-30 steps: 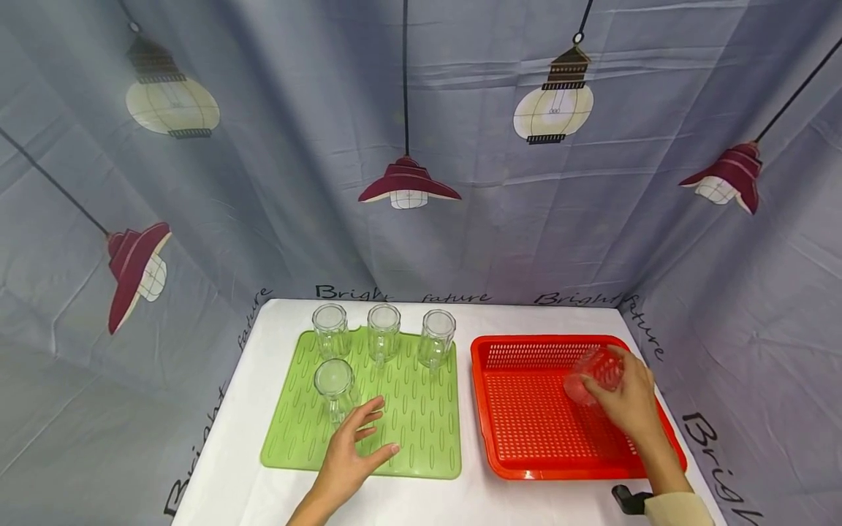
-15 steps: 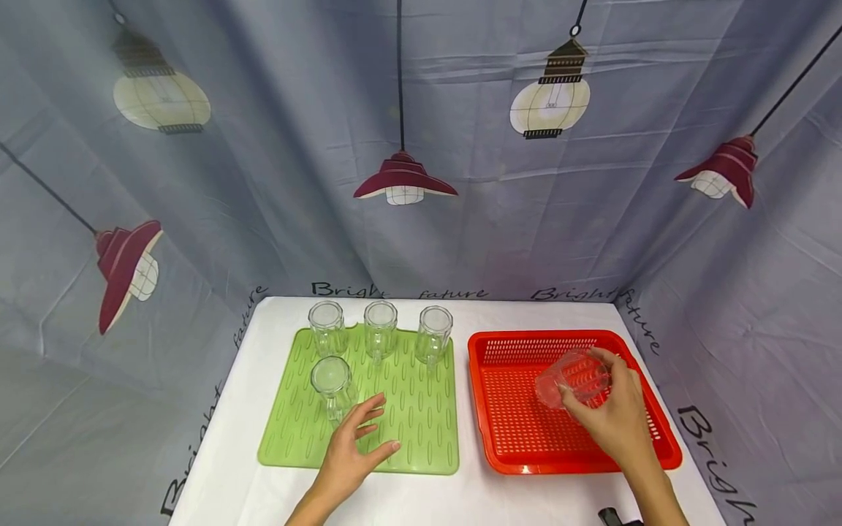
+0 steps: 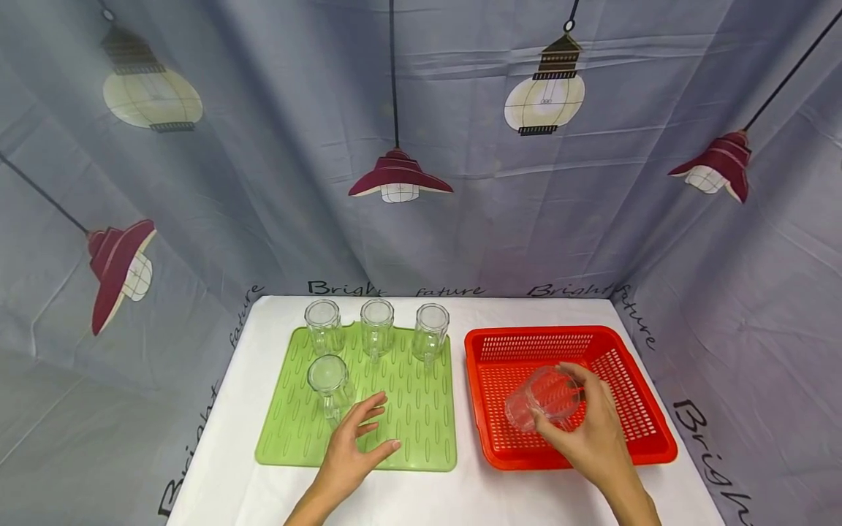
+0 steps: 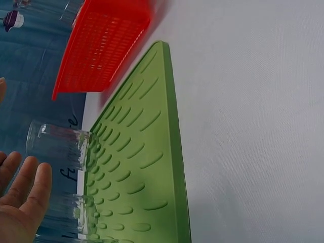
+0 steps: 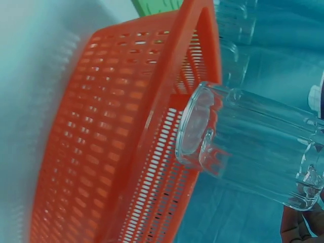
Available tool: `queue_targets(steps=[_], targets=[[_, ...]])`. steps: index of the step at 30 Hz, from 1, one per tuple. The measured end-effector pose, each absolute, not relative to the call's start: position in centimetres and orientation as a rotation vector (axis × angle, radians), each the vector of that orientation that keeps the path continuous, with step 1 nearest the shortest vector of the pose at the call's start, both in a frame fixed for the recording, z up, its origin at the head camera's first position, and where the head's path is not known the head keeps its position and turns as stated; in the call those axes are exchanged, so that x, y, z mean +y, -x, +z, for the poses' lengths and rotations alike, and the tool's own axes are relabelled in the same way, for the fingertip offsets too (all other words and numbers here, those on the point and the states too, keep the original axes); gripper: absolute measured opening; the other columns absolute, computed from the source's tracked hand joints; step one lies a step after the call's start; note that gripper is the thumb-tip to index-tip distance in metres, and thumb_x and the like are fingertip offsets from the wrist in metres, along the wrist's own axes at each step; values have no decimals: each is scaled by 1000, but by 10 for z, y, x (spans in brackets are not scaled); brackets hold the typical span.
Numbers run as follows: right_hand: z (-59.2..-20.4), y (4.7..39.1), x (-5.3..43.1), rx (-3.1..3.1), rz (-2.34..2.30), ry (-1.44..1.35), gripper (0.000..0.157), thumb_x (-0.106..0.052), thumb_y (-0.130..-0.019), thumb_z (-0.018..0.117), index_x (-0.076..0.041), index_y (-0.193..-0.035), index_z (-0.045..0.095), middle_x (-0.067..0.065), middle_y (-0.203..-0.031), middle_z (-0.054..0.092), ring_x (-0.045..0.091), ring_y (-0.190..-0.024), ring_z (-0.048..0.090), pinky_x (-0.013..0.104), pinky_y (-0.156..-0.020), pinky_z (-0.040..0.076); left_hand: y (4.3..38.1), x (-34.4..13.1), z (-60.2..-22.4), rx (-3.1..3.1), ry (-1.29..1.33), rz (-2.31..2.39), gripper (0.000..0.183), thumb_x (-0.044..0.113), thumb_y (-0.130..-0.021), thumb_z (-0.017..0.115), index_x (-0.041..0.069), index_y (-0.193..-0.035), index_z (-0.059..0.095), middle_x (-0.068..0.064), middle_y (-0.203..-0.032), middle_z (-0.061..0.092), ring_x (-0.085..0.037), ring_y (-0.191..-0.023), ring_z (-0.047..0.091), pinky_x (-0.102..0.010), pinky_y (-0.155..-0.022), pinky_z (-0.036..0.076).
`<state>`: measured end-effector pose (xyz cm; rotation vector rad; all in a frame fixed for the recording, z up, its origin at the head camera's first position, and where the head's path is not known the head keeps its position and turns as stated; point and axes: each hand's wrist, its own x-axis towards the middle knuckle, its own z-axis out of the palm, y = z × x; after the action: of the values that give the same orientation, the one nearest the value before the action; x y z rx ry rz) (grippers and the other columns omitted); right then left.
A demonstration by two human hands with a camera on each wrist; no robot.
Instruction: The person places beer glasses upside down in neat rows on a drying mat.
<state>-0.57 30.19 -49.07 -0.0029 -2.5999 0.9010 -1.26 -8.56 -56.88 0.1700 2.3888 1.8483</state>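
My right hand (image 3: 588, 431) grips a clear glass mug (image 3: 542, 398) by its right end, thumb and fingers spread round it. The mug is tilted over the red basket (image 3: 471, 380); in the right wrist view the glass mug (image 5: 253, 142) stands out past the basket's rim, and only a bit of the hand shows. My left hand (image 3: 351, 449) hovers, fingers relaxed and apart, over the green mat (image 3: 408, 424), holding nothing. Just beyond its fingertips stands one glass mug (image 3: 329, 380) at the mat's left.
Along the mat's back edge stand a left mug (image 3: 322, 329), a middle mug (image 3: 377, 329) and a right mug (image 3: 430, 332). A white tablecloth (image 3: 224, 475) covers the table. Grey curtains (image 3: 316, 183) with printed lamps hang behind and at both sides.
My right hand has carried the mug leftward and nearer to me across the basket. The left hand stays in place. The head view has shifted slightly.
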Motion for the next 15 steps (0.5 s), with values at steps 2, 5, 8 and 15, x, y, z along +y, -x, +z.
queue_targets(steps=[2,5,8,15], targets=[[-488,6,301,-2602,901,-4,92,-16,-67,101,-11,-147,55,8,-133,65,14,-115,49,4,-85,47,13,-86,-569,2386,-170,1847,83,18,-85,93,41,-153,54,8,-150,63,-32,-140,62,-50,-116,58],[-483,7,298,-2607,904,-12,92,-18,-67,102,-12,-146,55,8,-130,65,13,-115,49,10,-83,52,12,-85,-569,2385,-179,1848,82,20,-85,94,41,-154,53,8,-150,63,-31,-140,62,-49,-115,58],[-479,7,294,-2605,921,-44,92,-17,-66,102,-13,-145,55,7,-126,65,14,-113,50,15,-81,57,12,-85,-570,2386,-206,1861,82,21,-85,94,40,-154,53,7,-151,62,-30,-140,62,-46,-115,59],[-478,7,265,-2565,984,-243,95,-16,-62,102,-14,-145,58,4,-122,66,13,-108,55,24,-78,62,8,-74,-574,2428,-495,1942,74,17,-90,89,27,-155,54,1,-152,63,-20,-139,62,-41,-111,61]])
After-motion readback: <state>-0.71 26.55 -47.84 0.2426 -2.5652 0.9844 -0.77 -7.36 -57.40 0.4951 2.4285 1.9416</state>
